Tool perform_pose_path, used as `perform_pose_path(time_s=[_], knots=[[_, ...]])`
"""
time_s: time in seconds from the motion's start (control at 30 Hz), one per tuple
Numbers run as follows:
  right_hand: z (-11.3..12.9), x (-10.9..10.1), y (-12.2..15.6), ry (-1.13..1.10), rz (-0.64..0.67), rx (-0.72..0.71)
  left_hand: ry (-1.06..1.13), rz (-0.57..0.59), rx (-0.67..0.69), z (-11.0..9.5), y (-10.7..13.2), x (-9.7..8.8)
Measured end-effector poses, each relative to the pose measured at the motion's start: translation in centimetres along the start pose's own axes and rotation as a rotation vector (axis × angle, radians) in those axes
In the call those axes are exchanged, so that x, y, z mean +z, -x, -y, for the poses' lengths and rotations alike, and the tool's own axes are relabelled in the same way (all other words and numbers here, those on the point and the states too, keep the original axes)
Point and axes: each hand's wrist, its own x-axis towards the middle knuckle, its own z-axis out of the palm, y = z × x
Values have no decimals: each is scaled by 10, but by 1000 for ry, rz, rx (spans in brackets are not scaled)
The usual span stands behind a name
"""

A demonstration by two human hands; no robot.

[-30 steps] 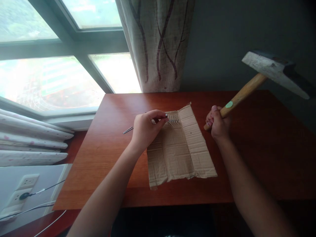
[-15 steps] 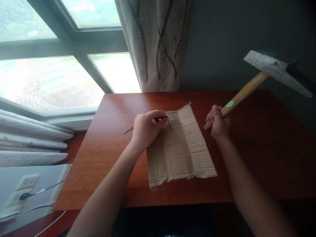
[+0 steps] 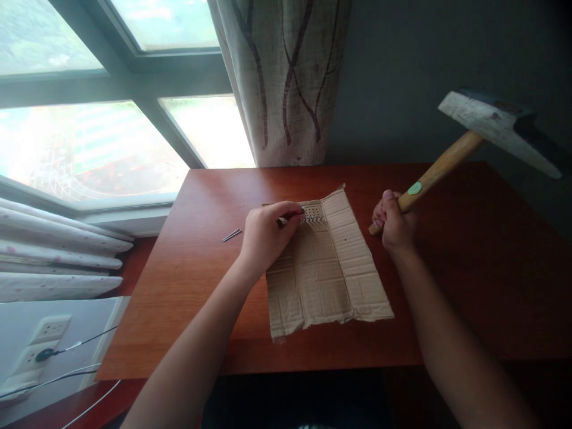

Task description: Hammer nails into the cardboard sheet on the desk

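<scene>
My left hand [image 3: 272,232] is closed in a pinch over the far left part of a creased cardboard sheet [image 3: 317,268]. Between thumb and forefinger a small shiny tip shows, seemingly a nail [image 3: 303,209], mostly covered by the fingers. Beside the fingertips, the cardboard bears a patch of small dots [image 3: 313,213] in rows, with short slanted dark strokes at its near side. Two thin nails [image 3: 231,235] lie on the table left of my left hand. My right hand [image 3: 395,220] is wrapped round the lower wooden handle of a hammer [image 3: 447,161], its metal head raised at upper right.
The cardboard lies on a reddish-brown wooden table [image 3: 187,280]. Behind the table hang a patterned curtain [image 3: 290,77] and a dark wall. A window [image 3: 111,149] is at the left, with a wall socket [image 3: 40,345] and cables below it.
The raised hammer has shifted very slightly left. My left fingertips have moved a touch right, still pinching over the cardboard.
</scene>
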Motion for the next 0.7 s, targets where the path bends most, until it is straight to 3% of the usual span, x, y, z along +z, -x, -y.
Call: perform_pose_path(time_s=[0.7], knots=[[-1,0,0,15,-5,9,-10,0,1,1,1,-1]])
